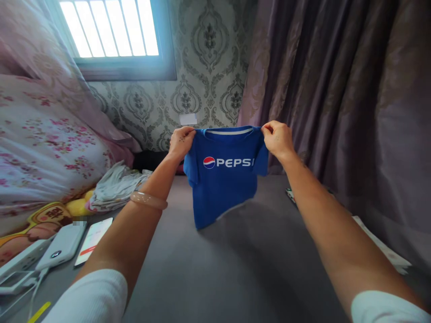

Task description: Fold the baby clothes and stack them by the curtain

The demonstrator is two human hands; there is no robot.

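A small blue T-shirt (224, 188) with a white PEPSI logo hangs in the air in front of me, front side facing me. My left hand (181, 141) pinches its left shoulder, fingers closed on the cloth. At the other shoulder my right hand (278, 139) grips the fabric the same way. Both arms are stretched out over a grey bed surface (235, 260). The shirt's lower hem hangs slanted, just above the grey surface. A pale bangle (148, 199) sits on my left wrist.
At the left lie a crumpled pale garment (116, 186), a smartphone (94, 240), a white power bank (62, 246) with cable, and a floral quilt (43, 148). Papers (380, 246) lie at the right edge below purple curtains (336, 89). A window (111, 29) is above.
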